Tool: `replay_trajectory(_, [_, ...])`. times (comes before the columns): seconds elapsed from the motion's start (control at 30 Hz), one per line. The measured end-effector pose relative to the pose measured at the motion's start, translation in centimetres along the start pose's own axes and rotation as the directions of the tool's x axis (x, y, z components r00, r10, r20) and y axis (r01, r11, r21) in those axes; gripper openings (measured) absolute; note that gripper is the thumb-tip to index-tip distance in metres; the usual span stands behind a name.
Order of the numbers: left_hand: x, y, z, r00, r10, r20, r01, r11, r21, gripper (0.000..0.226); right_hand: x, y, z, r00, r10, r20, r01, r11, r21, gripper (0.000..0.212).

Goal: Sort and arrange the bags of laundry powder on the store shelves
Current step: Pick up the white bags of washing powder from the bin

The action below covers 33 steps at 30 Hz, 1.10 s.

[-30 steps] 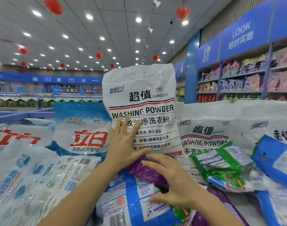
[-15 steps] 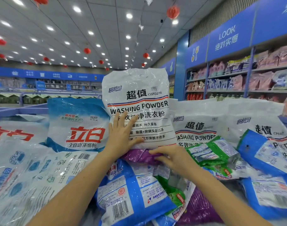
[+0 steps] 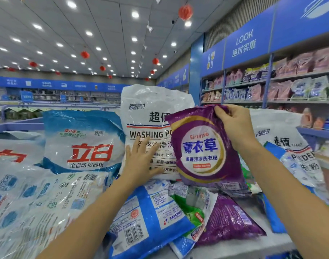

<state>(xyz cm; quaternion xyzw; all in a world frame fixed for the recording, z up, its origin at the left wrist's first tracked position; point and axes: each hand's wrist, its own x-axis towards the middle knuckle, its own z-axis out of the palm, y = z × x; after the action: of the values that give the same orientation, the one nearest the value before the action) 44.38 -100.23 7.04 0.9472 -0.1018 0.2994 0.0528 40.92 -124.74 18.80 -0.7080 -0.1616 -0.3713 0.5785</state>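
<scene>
My right hand (image 3: 232, 126) pinches the top edge of a purple lavender powder bag (image 3: 203, 148) and holds it upright above the pile. Behind it stands a tall white "WASHING POWDER" bag (image 3: 146, 113); my left hand (image 3: 141, 159) presses flat against its front with straight fingers. A blue-and-white bag with red characters (image 3: 81, 141) stands to the left. Below lie a blue bag with a barcode (image 3: 148, 217), a green bag (image 3: 191, 208) and a second purple bag (image 3: 229, 223).
More white bags stand at the right (image 3: 287, 146) and lie at the left (image 3: 29, 193). Wall shelves (image 3: 283, 77) with pink and white packs run along the right under blue signs. A blue rail (image 3: 17, 124) is behind the pile.
My right hand pulled the purple bag out from under the white bag and lifted it upright. My left hand stayed pressed on the white bag.
</scene>
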Motion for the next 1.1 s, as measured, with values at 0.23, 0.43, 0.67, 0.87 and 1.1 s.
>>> replay_trajectory(0.23, [-2.7,2.5,-3.1,0.982,-0.011,-0.19,-0.091,0.849,-0.521,0.087,-1.4,-2.0,-1.3,0.982,0.15,0.113,-0.178,0.94,0.293,0.022])
replay_trajectory(0.43, [-6.6,4.9,-4.9,0.99,-0.015,0.142,0.143,0.186,-0.972,0.078,-3.3,-3.8,0.2,0.929,0.235,0.285,-0.359,0.755,0.549,0.02])
replay_trajectory(0.67, [-10.7,3.8,-7.1,0.972,-0.178,0.154,0.164,0.037,-0.986,0.05,-6.2,-3.0,-0.2,0.955,0.032,0.295,-0.106,0.965,0.24,0.014])
replay_trajectory(0.87, [-14.7,2.7,-8.4,0.968,-0.203,0.146,0.165,0.082,-0.983,0.046,-9.2,-3.1,1.0,0.97,-0.21,0.122,0.221,0.971,-0.089,0.019])
replay_trajectory(1.1, [-18.4,0.9,-9.4,0.955,-0.262,0.141,0.181,0.135,-0.974,0.052,-12.7,-4.0,2.2,0.919,-0.308,0.246,0.359,0.912,-0.201,0.038])
